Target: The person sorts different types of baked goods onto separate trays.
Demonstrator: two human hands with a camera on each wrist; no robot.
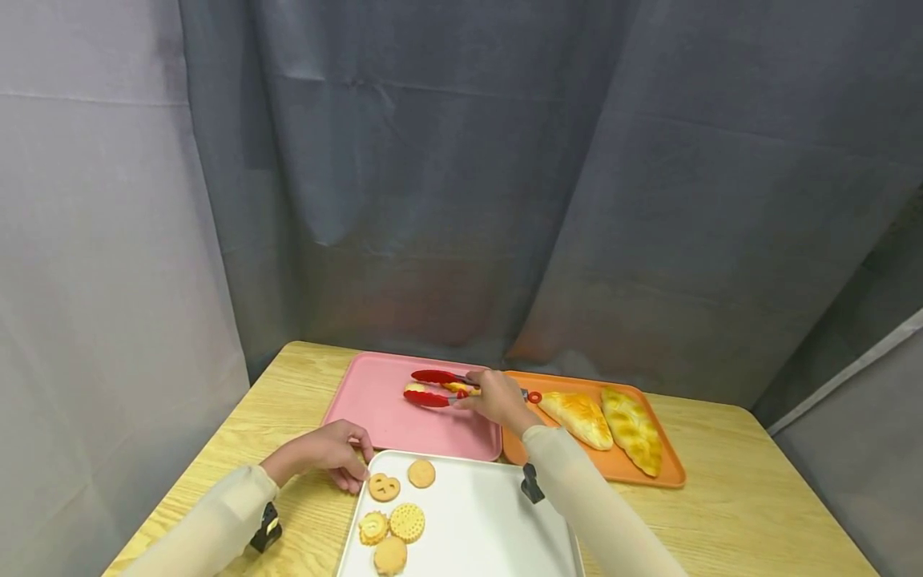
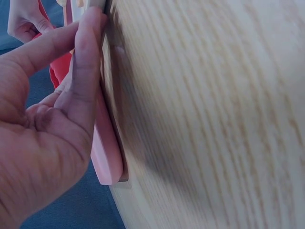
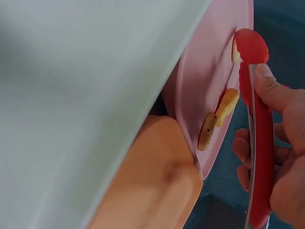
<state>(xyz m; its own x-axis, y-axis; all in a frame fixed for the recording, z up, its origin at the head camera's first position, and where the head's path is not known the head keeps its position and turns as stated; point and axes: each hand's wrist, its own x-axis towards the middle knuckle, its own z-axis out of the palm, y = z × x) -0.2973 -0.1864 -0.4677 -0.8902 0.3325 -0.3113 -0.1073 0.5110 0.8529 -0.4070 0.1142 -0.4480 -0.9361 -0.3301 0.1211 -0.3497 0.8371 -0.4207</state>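
Observation:
My right hand (image 1: 500, 398) grips red-tipped tongs (image 3: 261, 152) over the pink tray (image 1: 375, 401), thumb along one arm of them. The tong heads stand apart. Near them several small cookies rest on the pink tray, among them a yellowish cookie (image 3: 228, 105) and a brown cookie (image 3: 207, 132); the hand and tongs partly hide them in the head view. At the far left corner of the white tray (image 1: 490, 513), my left hand (image 1: 328, 453) holds the rim between thumb and finger. On that tray lie several cookies, including a pretzel-shaped cookie (image 1: 384, 487) and a round cookie (image 1: 421, 473).
An orange tray (image 1: 667, 457) adjoins the pink one on the right and carries two large pastries, a golden bread (image 1: 580, 417) and a yellow-brown bread (image 1: 633, 429). All stand on a wooden table (image 1: 750, 497). Grey curtains (image 1: 447, 200) hang close behind it.

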